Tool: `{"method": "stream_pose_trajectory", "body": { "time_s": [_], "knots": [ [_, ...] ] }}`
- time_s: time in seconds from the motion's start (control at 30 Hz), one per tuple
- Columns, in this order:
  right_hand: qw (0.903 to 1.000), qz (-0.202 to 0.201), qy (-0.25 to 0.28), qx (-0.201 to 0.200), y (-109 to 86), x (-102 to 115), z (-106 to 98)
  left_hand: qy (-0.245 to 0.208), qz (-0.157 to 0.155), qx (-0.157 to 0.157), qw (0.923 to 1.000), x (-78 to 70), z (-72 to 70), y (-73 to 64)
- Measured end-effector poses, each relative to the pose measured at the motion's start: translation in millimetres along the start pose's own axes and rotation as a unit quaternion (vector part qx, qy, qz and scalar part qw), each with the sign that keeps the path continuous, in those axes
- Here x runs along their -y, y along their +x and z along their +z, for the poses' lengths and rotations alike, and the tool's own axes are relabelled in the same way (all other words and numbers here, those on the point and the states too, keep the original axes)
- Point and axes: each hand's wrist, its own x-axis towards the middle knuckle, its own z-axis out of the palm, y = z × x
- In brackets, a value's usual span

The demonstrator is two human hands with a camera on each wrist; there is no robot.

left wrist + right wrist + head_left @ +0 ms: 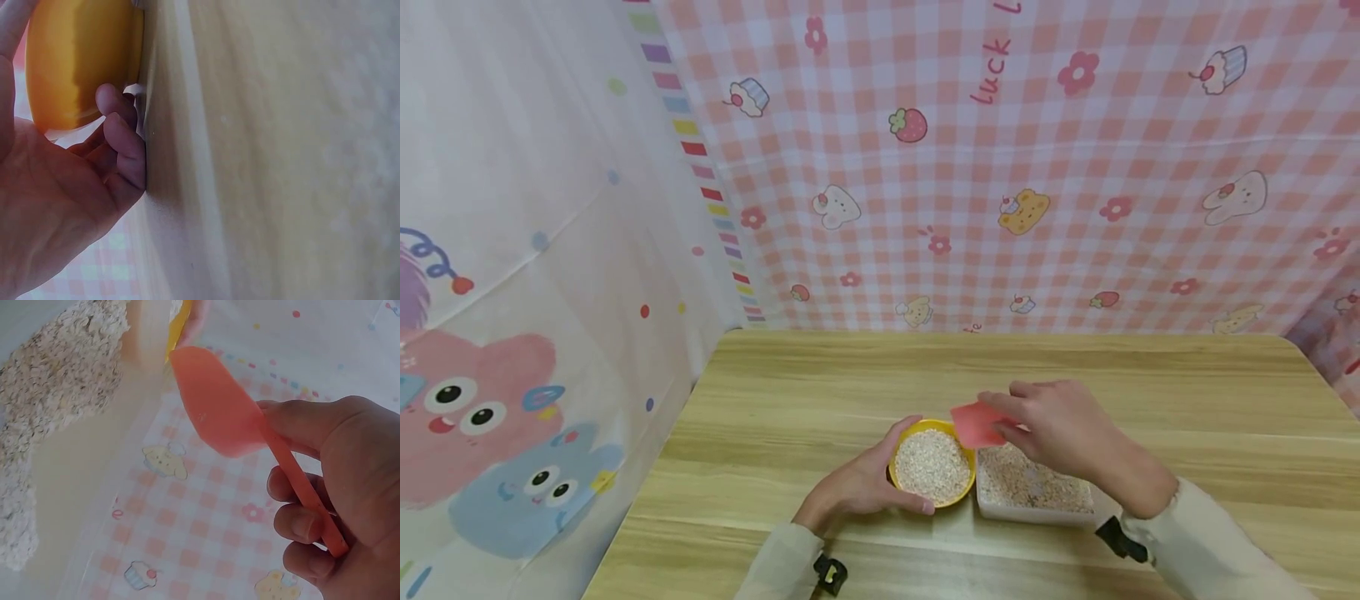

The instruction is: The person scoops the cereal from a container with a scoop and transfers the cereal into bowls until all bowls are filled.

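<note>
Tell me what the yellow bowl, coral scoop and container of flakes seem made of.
Yellow bowl: probably smooth plastic, given its even colour, though ceramic is possible. Coral scoop: likely satin plastic, one colour throughout. Container: apparently translucent plastic, its sides looking milky.

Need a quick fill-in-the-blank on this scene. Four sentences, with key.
1. The left grip holds a bowl whose colour is ____.
2. The right grip holds the scoop by its ____.
3. In the head view, the tub of flakes is to the ____ of the bowl.
4. The tabletop has a ____-grain pattern.

Missing words: yellow; handle; right; wood.
</note>
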Motion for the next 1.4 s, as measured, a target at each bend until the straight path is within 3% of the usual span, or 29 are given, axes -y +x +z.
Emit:
{"method": "stream_pose_trajectory", "body": {
  "time_s": [0.47,0.8,1.4],
  "knots": [
    [0.9963,0.07,0.051,0.008,-32.7,-20,-16,0.0,-0.005,-0.008,1.0,0.4,0.0,-2.8],
    [0.9961,0.068,0.055,0.005,-51.6,-31,-13,0.006,0.006,-0.008,0.9999,2.0,-0.3,-1.9],
    [0.9898,0.108,0.053,0.076,-72.4,-38,1,0.026,0.027,-0.018,0.9991,-0.7,0.6,-2.4]
  ]
}}
